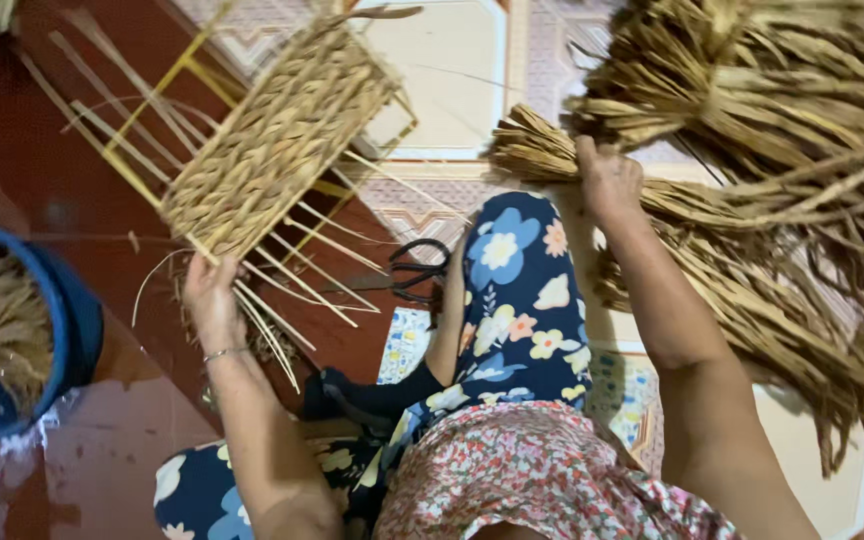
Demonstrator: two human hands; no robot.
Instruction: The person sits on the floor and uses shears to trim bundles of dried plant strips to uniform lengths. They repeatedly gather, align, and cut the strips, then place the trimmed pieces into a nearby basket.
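Head view: person seated on a tiled floor (452,90), legs in dark blue floral cloth. No packages, labels or signs are visible.

Left hand (212,300): fingers closed around the lower corner of a partly woven panel (277,135), at the point where loose spokes leave the weave. Panel is rectangular, tilted, of twisted tan fibre in tight rows, built on a thin yellow frame (167,80). Stiff pale straw spokes fan out from its lower edge and upper left side. A thin bracelet sits at the wrist.

Right hand (607,180): grip closed on a strand bundle (542,150) at the near end of a large heap of dried flat fibre (782,180), coarse, golden-brown, lying on the floor at the right.

Black-handled scissors (417,270) lie on the floor beside the knee, between the two hands. A blue bucket (77,320) stands at the left edge, holding more dried fibre, on reddish-brown flooring.
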